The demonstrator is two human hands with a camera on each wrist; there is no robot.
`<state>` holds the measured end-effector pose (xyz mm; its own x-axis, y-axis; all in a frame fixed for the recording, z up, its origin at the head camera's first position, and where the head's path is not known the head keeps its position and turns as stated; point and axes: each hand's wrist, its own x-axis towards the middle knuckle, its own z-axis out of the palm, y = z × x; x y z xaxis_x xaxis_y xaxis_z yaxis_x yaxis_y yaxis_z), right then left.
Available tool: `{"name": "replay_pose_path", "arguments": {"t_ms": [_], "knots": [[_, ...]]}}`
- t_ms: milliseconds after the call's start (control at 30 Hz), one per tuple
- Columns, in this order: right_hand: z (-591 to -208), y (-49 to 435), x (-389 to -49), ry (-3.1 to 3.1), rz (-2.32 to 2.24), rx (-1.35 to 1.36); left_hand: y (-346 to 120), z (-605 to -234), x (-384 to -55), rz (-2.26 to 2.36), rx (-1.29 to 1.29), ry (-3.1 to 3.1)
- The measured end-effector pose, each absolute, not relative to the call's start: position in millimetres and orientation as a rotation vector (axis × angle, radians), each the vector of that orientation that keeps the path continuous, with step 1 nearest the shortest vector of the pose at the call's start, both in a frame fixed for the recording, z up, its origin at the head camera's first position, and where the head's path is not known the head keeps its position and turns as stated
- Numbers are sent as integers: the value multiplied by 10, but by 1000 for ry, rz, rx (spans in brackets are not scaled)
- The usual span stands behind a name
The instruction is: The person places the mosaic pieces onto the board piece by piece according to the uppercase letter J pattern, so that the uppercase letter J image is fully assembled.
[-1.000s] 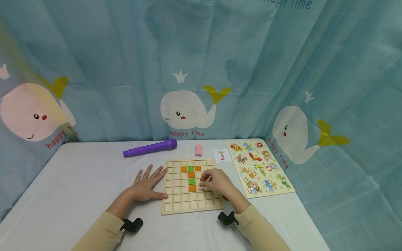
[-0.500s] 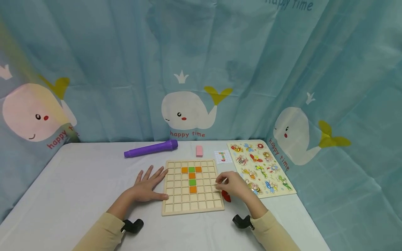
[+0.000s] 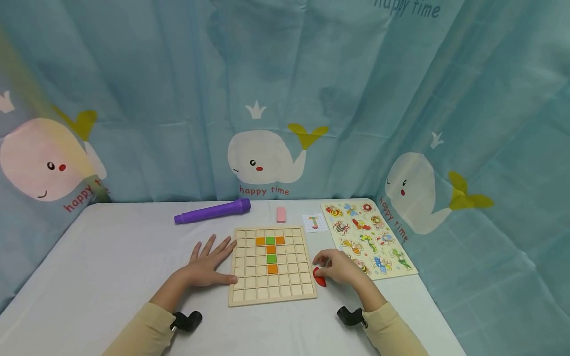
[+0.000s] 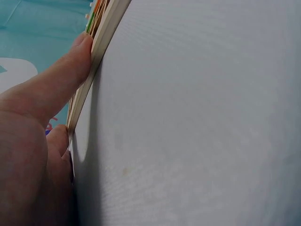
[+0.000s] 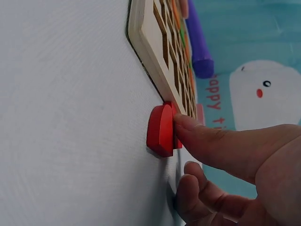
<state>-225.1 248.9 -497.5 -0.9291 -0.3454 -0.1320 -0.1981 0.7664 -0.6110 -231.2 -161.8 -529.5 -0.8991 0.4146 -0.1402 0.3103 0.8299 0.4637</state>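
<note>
In the head view my left hand (image 3: 206, 267) rests spread at the left edge of a wooden grid board (image 3: 250, 292). Its thumb and fingertips touch the rim, as the left wrist view also shows. Orange squares and green squares (image 3: 271, 258) form a T in the board's cells. Beside the board's right edge lie two red rounded blocks (image 5: 161, 131), close together. My right hand (image 3: 342, 267) is over them, its thumb (image 5: 211, 146) at the rear block and its other fingers bent, apart from the thumb. The thumb partly hides that block.
Behind the board lie a purple stick-like tube (image 3: 213, 211), a pink block (image 3: 281, 215) and a small pattern card (image 3: 314, 223). An insect puzzle board (image 3: 371, 240) lies at the right, under or close to the right hand. A whale-print curtain (image 3: 178, 99) hangs behind the table.
My right hand has moved right, from over the board's cells to the red blocks beside it. The left hand stays at the board's edge, and the coloured squares have not moved.
</note>
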Motion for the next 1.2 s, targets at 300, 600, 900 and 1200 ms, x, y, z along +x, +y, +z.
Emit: {"name": "replay_pose_path", "arguments": {"t_ms": [300,600,900,1200], "knots": [[-5023,2515,-2300,2722,-888,-450,-1632,-5303,-2313,635,555,2784],[-5032,2548,-2314,2698,-904,-471,-1618,-5278,-2296,630,536,2778],[-4962,2538,-2297,2721,-918,-466,-1609,-5275,-2301,631,533,2778],[-4878,2439,-2315,2843,-941,-489,-1617,-5271,-2299,631,535,2775]]}}
